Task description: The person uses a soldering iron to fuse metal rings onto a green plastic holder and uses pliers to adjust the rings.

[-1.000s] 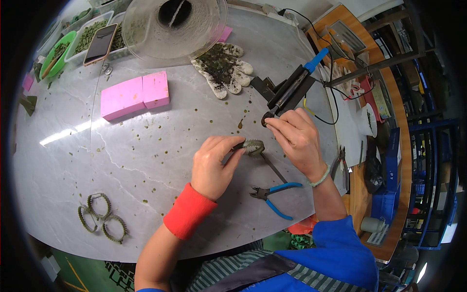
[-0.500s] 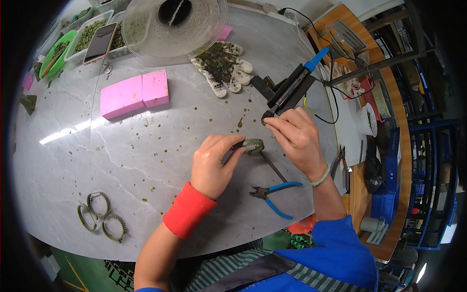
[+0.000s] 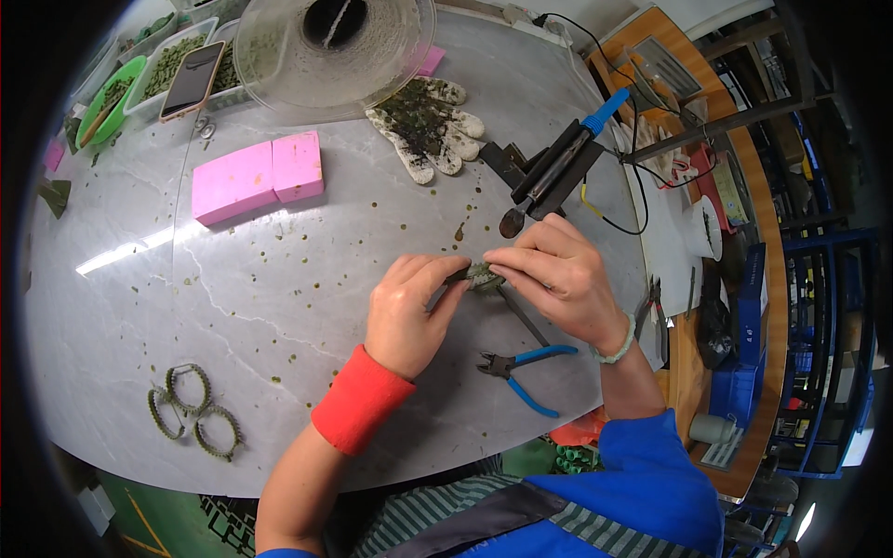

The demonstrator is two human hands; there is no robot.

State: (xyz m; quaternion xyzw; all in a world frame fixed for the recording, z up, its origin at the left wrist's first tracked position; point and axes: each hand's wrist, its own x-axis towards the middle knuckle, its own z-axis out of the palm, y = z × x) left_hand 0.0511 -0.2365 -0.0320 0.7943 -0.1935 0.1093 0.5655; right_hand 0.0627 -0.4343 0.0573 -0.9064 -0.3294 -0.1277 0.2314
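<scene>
My left hand (image 3: pixel 409 307), with a red wristband, pinches a green knobbly ring (image 3: pixel 480 277) above the grey table. My right hand (image 3: pixel 563 284) is closed in a pinch, its fingertips touching the ring's right side; anything small between them is hidden. Behind that hand, a soldering iron (image 3: pixel 605 113) with a blue handle rests in a black stand (image 3: pixel 558 181), its dark, rounded tip (image 3: pixel 512 223) pointing toward me. Below the hands lie a thin dark rod (image 3: pixel 526 319) and blue-handled cutters (image 3: pixel 527 365). Three similar green rings (image 3: pixel 193 391) lie together at the lower left.
Pink blocks (image 3: pixel 246 181) sit left of centre. A stained white glove (image 3: pixel 428 130) lies by a large clear plastic container (image 3: pixel 270 65). Farther left are a phone (image 3: pixel 193 82), tubs of green pieces (image 3: pixel 167 70) and a green bowl (image 3: pixel 107 112). The iron's cord (image 3: pixel 642 200) loops at right.
My right hand has moved down and left from the iron's tip to the ring, fingers still pinched. My left hand has stayed nearly still with the ring.
</scene>
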